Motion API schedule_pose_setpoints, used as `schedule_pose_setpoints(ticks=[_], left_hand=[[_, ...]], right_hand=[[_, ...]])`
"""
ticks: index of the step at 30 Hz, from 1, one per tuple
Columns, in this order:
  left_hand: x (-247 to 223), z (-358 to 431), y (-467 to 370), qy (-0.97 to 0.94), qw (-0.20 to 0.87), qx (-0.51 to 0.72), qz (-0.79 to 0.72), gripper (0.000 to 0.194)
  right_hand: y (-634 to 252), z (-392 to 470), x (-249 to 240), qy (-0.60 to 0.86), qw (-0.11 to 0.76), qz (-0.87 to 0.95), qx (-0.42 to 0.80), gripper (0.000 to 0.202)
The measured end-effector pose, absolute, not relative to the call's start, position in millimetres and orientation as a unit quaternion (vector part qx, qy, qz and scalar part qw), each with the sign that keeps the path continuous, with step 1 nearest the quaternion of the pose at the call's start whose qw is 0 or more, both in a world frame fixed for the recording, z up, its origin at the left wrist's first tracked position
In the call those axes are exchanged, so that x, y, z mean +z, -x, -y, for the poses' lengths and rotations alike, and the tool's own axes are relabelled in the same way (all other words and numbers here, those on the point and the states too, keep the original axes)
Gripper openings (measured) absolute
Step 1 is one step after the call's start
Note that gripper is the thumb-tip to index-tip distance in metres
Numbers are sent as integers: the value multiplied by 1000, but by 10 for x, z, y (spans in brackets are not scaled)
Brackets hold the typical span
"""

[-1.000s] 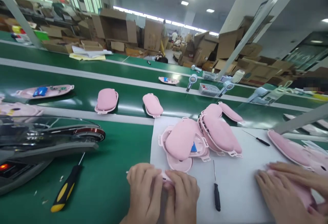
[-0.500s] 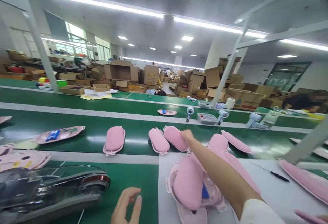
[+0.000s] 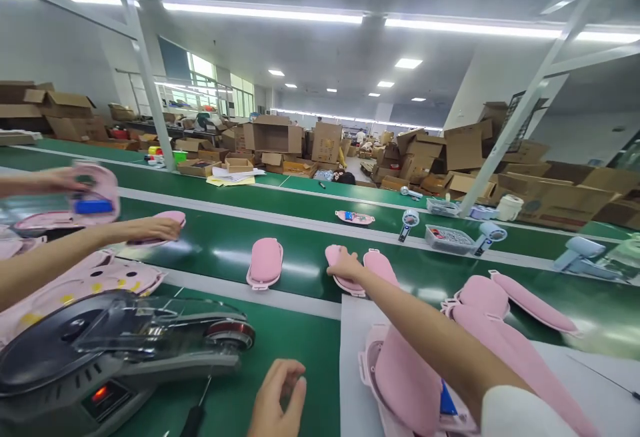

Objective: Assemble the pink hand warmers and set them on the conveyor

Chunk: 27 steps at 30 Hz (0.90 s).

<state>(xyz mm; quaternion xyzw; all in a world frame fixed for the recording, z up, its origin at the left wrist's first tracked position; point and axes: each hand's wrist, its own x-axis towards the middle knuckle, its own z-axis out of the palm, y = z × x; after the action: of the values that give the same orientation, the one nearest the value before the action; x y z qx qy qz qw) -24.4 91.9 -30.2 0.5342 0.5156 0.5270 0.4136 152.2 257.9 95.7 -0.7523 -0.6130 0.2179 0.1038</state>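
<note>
Directly under the right hand [image 3: 344, 266] lies an oblong pink plastic shell [image 3: 331, 253], long axis slanting away leftward; I cannot tell if that grip clasps it. The empty, part-spread left hand [image 3: 280, 394] is farther.

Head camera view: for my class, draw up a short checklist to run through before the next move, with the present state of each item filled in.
1. Right hand at a pink case on the green belt: ok.
2. Firm grip on that case: cannot tell; the hand covers much of it.
3. Left hand free: ok, it holds nothing.
4. Neighbouring case fully in sight: not ok; the right forearm hides part.
5. Co-worker's hand away from the right hand: ok, it is at another case, far left.
6. Blue part on the white sheet's pile covered: not ok, it shows beside a pink cover.
</note>
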Motion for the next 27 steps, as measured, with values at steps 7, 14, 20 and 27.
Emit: schedule_pose_setpoints(ticks=[7, 14, 20, 27], left_hand=[[90, -766, 343, -287, 731, 577, -223, 59], [174, -504, 331, -248, 864, 404, -172, 63], [22, -481, 342, -192, 925, 264, -193, 65], [52, -524, 215, -141, 930, 264, -213, 66]], right_hand=[[-1105, -1053, 1229, 580, 173, 742, 290, 93], [-1149, -14, 473, 597, 398, 638, 279, 32], [-1443, 210, -84, 693, 406, 591, 75, 36], [-1439, 508, -95, 645, 367, 657, 130, 34]])
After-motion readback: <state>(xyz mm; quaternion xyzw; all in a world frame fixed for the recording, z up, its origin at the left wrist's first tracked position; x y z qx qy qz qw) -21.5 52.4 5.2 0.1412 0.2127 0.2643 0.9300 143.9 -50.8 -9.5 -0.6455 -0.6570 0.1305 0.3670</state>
